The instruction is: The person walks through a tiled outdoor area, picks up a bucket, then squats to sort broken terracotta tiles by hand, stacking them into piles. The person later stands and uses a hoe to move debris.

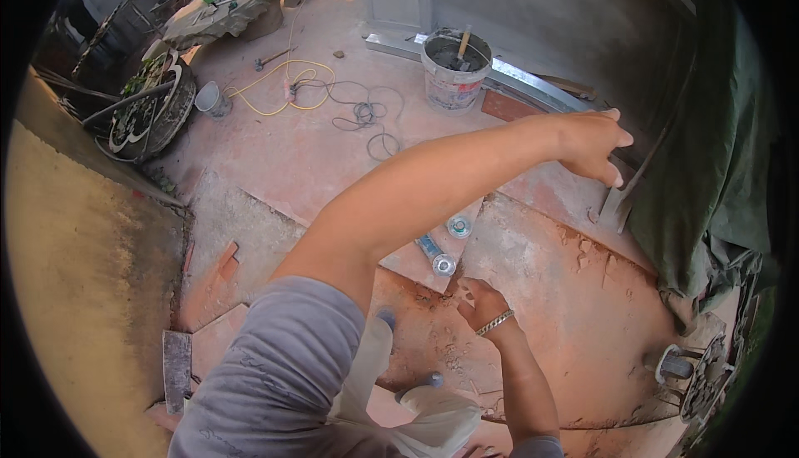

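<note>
My left arm stretches across to the right, and my left hand (593,148) hangs in the air with its fingers apart and nothing in it. Just beyond that hand, a long-handled tool with a flat blade (614,206) leans by a green tarp (695,175). Low beside the corner of a reddish tile (408,268), my right hand (484,306), with a chain bracelet (496,322) at its wrist, has its fingers curled together over crumbly dirt. What they hold, if anything, is hidden. Close by are a clear bottle with a blue label (434,254) and another clear bottle (459,226).
A white bucket of grey mortar (454,83) holds a wooden-handled tool (464,43). Yellow cord (266,112) and dark cable (366,112) lie across the floor near a small white bucket (213,100). Broken tile pieces (227,260) lie left; a metal stand (703,370) stands right.
</note>
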`<state>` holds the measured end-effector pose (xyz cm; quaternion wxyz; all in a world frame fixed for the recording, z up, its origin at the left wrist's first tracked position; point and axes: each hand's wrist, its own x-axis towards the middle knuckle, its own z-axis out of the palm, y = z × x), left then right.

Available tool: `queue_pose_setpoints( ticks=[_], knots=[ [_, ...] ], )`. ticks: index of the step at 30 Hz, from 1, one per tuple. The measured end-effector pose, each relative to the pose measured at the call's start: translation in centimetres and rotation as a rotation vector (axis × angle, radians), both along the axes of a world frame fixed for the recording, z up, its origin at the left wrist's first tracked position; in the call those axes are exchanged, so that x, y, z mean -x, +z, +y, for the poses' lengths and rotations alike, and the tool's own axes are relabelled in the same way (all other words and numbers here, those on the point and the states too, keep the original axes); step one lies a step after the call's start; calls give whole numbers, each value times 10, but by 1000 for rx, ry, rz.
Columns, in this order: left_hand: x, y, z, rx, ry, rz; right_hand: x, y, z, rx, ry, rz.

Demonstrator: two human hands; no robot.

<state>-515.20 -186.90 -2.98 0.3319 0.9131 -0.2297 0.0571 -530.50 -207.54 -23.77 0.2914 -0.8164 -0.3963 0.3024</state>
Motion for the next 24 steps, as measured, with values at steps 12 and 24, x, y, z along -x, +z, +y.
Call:
queue_pose_setpoints(
  ticks=[12,24],
  knots=[
    [42,313,-49,332,51,-117,20,159,-58,477,76,65],
    [-59,558,-36,576,290,-183,-42,137,-206,574,-504,235]
  ],
)
